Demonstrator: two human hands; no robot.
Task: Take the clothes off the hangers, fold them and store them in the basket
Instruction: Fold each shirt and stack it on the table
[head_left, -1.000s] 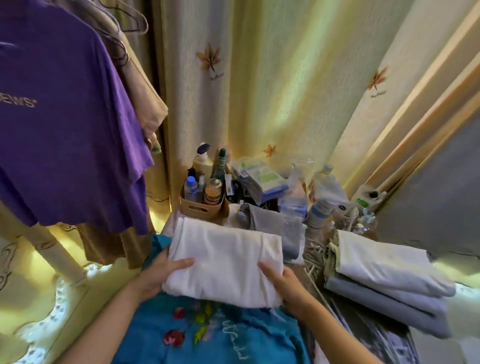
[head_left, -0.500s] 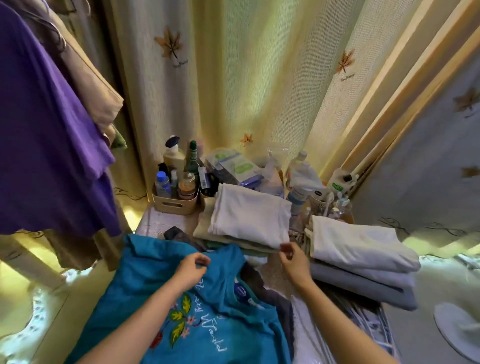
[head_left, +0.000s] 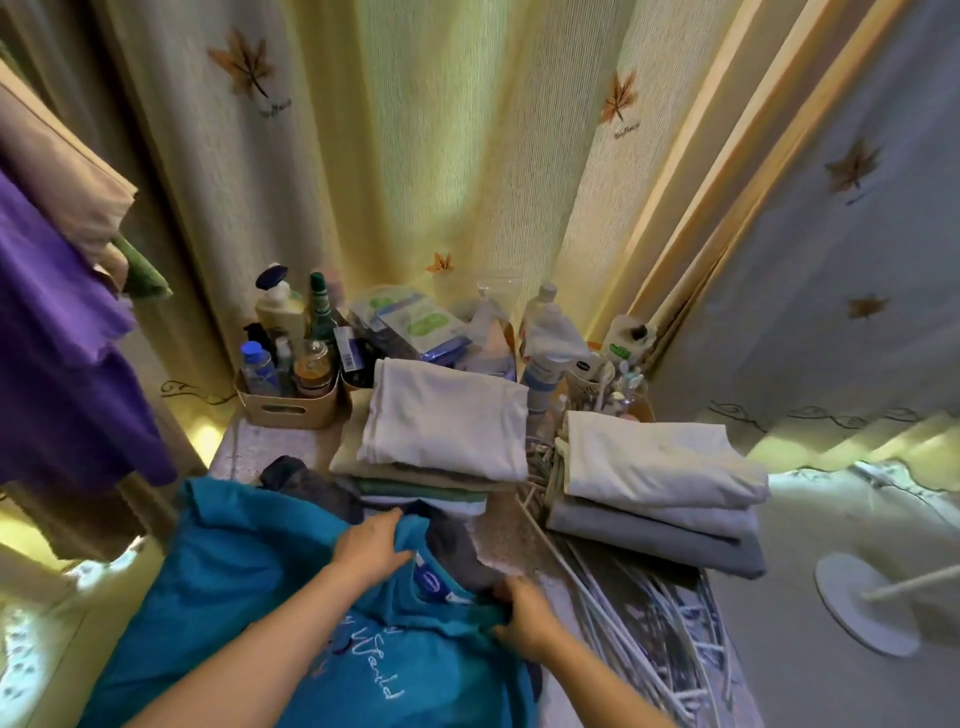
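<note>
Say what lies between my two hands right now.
In the head view, between the left hand and right hand lie the collar of the teal shirt, which both hold, its blue label, and a dark grey garment.

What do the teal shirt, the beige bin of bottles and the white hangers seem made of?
The teal shirt looks like soft matte knit, probably cotton: it drapes and wrinkles. The beige bin seems smooth moulded plastic, with a cut handle slot. The white hangers are thin stiff rods, perhaps coated wire; unclear.
</note>
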